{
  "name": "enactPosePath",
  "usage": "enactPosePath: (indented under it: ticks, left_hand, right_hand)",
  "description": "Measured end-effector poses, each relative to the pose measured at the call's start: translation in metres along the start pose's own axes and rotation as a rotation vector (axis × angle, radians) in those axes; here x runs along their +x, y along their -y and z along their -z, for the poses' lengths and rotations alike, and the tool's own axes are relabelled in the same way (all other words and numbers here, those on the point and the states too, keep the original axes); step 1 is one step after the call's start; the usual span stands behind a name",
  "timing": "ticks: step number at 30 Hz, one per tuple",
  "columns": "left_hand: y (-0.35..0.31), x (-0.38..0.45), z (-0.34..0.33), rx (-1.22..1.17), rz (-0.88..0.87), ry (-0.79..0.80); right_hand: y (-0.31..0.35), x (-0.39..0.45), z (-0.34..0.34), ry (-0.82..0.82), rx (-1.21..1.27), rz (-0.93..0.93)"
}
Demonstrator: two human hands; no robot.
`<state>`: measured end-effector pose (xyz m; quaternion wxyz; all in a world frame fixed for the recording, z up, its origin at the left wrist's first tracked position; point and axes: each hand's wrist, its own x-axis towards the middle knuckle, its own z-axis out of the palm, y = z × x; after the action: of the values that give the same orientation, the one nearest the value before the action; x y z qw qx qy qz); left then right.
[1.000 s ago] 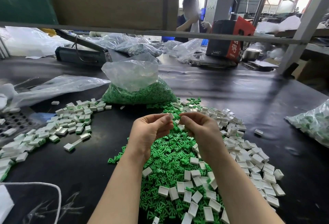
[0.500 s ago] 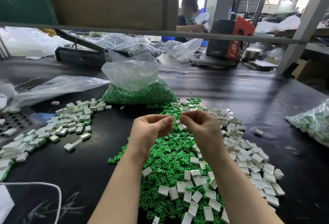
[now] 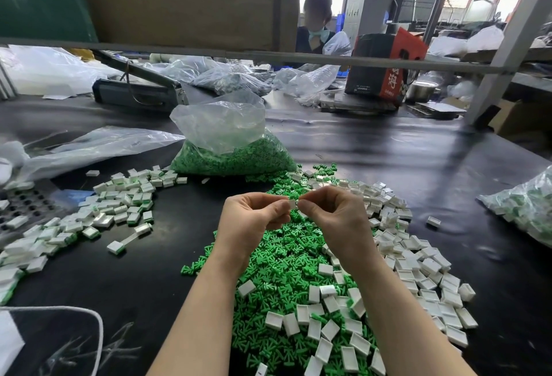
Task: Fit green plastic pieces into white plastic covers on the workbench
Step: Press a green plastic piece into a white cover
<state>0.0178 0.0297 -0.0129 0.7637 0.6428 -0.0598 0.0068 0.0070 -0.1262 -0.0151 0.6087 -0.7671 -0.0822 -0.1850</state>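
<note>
Both hands are up over the middle of the black workbench (image 3: 418,166), curled and meeting fingertip to fingertip: the left hand (image 3: 251,220) and the right hand (image 3: 337,217) pinch one small white cover (image 3: 292,204) between them, held just above the heap. Whether a green piece sits inside it, I cannot tell. Directly below lies the pile of loose green pieces (image 3: 283,268), running down toward 6 o'clock, with empty white covers (image 3: 418,268) scattered across it and thick at 4 o'clock. Over at 9 o'clock, a spread of assembled covers (image 3: 119,205) showing green edges. At 12 o'clock, just beyond the hands, a clear plastic bag of green pieces (image 3: 233,154) slumps open. At 3 o'clock, by the frame edge, another clear bag (image 3: 525,211) holds white-and-green parts. Farther back at 1 o'clock stands a black and red carton (image 3: 385,64) with red panel printing in white Chinese characters, too small to read surely. Behind it, across the bench, another person (image 3: 316,26) sits.
</note>
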Motion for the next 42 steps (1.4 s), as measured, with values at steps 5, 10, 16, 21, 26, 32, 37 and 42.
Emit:
enactPosePath:
  ticks: [5,10,16,21,26,32,37,42]
  left_hand:
    - [0.002,0.003,0.004,0.015,-0.004,0.029]
    - [0.007,0.008,0.005,0.222,-0.045,0.086]
    - [0.013,0.009,0.007,0.515,-0.005,0.310]
    - [0.012,0.007,0.009,0.483,0.027,0.386]
    - [0.008,0.006,0.008,0.555,-0.004,0.412]
    - [0.006,0.005,0.010,0.628,-0.009,0.432]
    - [0.006,0.004,0.010,0.663,-0.025,0.411]
    - [0.006,0.004,0.010,0.694,-0.043,0.396]
  right_hand:
    - [-0.002,0.000,0.006,0.131,0.008,-0.059]
    - [-0.006,-0.002,0.008,0.359,-0.203,-0.116]
    - [-0.001,-0.002,0.010,0.409,-0.197,-0.100]
    - [-0.002,-0.003,0.012,0.499,-0.216,-0.166]
    - [-0.005,-0.003,0.014,0.530,-0.192,-0.174]
    - [-0.005,-0.002,0.017,0.570,-0.231,-0.125]
    - [-0.004,-0.002,0.017,0.577,-0.276,-0.095]
    - [-0.005,-0.002,0.017,0.565,-0.331,-0.072]
